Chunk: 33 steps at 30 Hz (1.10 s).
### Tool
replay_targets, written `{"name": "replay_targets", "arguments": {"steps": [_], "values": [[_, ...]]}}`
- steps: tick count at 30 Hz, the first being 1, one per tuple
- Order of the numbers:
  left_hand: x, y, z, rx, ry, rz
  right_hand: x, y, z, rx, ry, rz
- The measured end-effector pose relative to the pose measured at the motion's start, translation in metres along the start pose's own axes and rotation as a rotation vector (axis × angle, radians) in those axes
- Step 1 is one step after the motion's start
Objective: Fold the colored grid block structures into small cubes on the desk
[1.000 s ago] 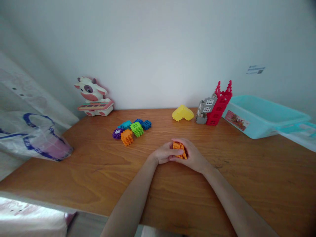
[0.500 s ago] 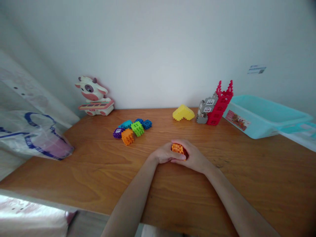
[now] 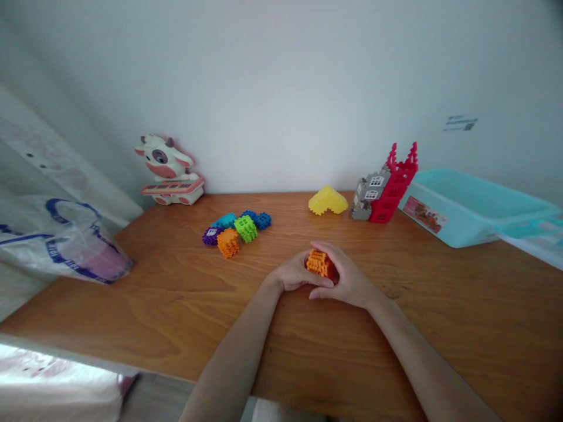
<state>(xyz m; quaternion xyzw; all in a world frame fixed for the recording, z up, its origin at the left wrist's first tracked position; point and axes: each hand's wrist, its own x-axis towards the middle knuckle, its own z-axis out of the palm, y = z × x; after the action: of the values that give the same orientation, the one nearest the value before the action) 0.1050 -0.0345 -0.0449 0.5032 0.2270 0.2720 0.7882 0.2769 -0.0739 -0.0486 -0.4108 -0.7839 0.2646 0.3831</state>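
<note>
A small stack of orange interlocking building tiles (image 3: 317, 263) sits between my two hands, just above or on the wooden tabletop. My left hand (image 3: 294, 274) is closed around it from the left, thumb lying along its near side. From the right, my right hand (image 3: 349, 281) curls its fingers round the far and right sides, with its thumb lower and a little off the stack. The palms hide part of the tiles. Left of my hands lie a second orange tile stack (image 3: 228, 243), a lime-green stack (image 3: 246, 228), a purple one (image 3: 212, 235), and several blue ones (image 3: 263, 221).
Behind my hands stand a yellow angled roof piece (image 3: 328, 201) and a grey-and-red castle build (image 3: 387, 187). A turquoise bin (image 3: 472, 214) is at the right. A cow toy keyboard (image 3: 170, 173) stands back left, a clear plastic bag (image 3: 83, 252) on the left edge.
My right fingers have shifted up slightly and the right thumb has moved down, away from the left thumb. More of the orange stack shows, turned a little.
</note>
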Motion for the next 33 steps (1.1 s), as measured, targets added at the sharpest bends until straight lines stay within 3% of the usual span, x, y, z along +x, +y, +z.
{"name": "replay_targets", "arguments": {"steps": [4, 7, 9, 12, 16, 18, 24, 28, 33], "values": [[0.004, -0.003, -0.006, 0.100, 0.138, 0.132, 0.002, 0.005, 0.004, 0.108, 0.100, 0.044], [0.007, -0.004, -0.006, 0.255, 0.337, 0.257, 0.006, 0.011, 0.008, 0.216, 0.208, 0.197], [0.007, -0.005, -0.003, 0.353, 0.396, 0.336, 0.010, 0.016, 0.009, 0.321, 0.264, 0.306], [0.006, -0.006, 0.002, 0.453, 0.379, 0.428, 0.012, 0.019, 0.006, 0.483, 0.241, 0.402], [0.004, -0.008, 0.002, 0.581, 0.341, 0.483, 0.011, 0.012, 0.000, 0.735, 0.041, 0.464], [0.003, -0.008, 0.001, 0.646, 0.317, 0.486, 0.010, 0.008, 0.000, 0.819, 0.007, 0.490], [0.004, -0.006, 0.003, 0.659, 0.311, 0.474, 0.010, 0.009, 0.002, 0.892, 0.023, 0.551], [0.004, -0.006, 0.003, 0.607, 0.291, 0.443, 0.010, 0.009, 0.000, 0.883, 0.023, 0.507], [0.003, -0.008, 0.000, 0.704, 0.273, 0.464, 0.008, 0.008, 0.001, 0.912, -0.006, 0.508]]}}
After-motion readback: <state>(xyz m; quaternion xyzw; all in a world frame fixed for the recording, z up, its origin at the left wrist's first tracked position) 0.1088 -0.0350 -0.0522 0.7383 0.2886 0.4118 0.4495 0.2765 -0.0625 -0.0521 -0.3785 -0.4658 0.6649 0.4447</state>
